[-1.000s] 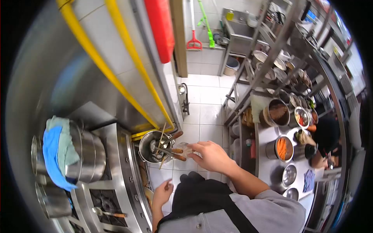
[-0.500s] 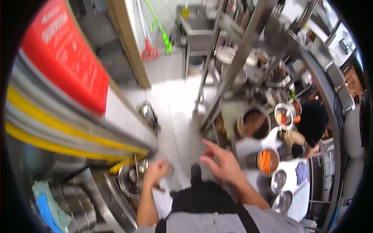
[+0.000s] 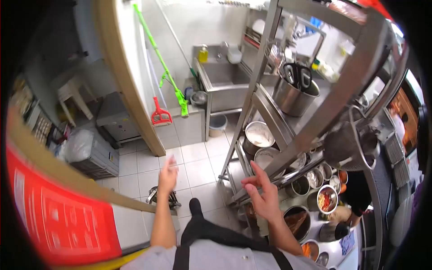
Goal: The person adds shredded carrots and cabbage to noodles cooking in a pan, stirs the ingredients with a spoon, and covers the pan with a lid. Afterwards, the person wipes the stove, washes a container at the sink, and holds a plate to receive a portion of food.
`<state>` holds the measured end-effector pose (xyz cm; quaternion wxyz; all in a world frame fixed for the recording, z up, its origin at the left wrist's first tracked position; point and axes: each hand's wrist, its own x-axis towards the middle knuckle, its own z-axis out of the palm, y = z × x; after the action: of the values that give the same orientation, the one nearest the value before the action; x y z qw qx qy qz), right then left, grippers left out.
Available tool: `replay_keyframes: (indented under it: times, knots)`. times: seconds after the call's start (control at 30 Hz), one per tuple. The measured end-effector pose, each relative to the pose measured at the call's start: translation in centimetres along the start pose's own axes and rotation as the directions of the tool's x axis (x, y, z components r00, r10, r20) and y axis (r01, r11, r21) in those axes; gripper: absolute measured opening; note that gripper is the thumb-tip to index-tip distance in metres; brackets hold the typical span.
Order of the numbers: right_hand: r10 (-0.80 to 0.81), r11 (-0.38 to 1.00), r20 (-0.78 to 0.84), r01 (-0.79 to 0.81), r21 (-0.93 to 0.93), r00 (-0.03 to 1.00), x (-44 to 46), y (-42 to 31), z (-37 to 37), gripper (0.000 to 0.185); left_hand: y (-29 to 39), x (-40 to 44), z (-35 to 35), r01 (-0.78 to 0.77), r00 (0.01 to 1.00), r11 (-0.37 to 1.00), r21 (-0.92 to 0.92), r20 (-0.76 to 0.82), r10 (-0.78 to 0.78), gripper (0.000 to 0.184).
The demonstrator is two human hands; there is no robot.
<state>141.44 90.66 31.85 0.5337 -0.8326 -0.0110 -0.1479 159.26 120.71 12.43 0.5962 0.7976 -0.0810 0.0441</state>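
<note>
Plainly, the right hand (image 3: 264, 198) is the nearer of the 2 to the steel rack (image 3: 333, 99), which stands ahead and to the right; its near post slants in view from upper right to lower left, toward that hand. The right thumb and index finger are parted, with nothing visible between them. The left hand (image 3: 168, 176) is raised, fingers loosely apart and apparently empty, well away from the rack. A pale-filled pot (image 3: 259, 135) sits low in the rack, forward of the right fingertips. The left wrist partly covers a metal object (image 3: 153, 195), hard to identify; the rack's frame cuts across a 2nd pot (image 3: 265, 157).
</note>
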Motion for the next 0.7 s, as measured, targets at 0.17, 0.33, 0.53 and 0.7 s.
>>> replay_keyframes:
  times: [0.17, 0.33, 0.53, 0.7]
  knots:
    - [0.173, 0.985, 0.009, -0.173, -0.006, 0.985, 8.5, 4.1, 4.5, 0.061, 8.3, 23.3, 2.8, -0.144, 0.978, 0.940, -0.311, 0.100, 0.183, 0.042]
    - [0.434, 0.901, 0.042, -0.434, 0.002, 0.900, 15.8, 7.0, 7.8, 0.064, 16.7, 39.9, 5.6, -0.374, 0.897, 0.837, -0.400, 0.072, 0.436, 0.041]
    - [0.383, 0.917, 0.049, -0.386, 0.095, 0.922, 28.9, 12.0, 10.0, 0.057, 19.8, 54.9, 3.1, -0.558, 0.816, 0.752, -0.350, -0.068, 0.574, 0.041]
    - [0.354, 0.917, 0.047, -0.357, 0.180, 0.934, 42.4, 14.0, 10.7, 0.051, 24.8, 67.8, -5.0, -0.706, 0.706, 0.708, -0.019, -0.097, 0.702, 0.040]
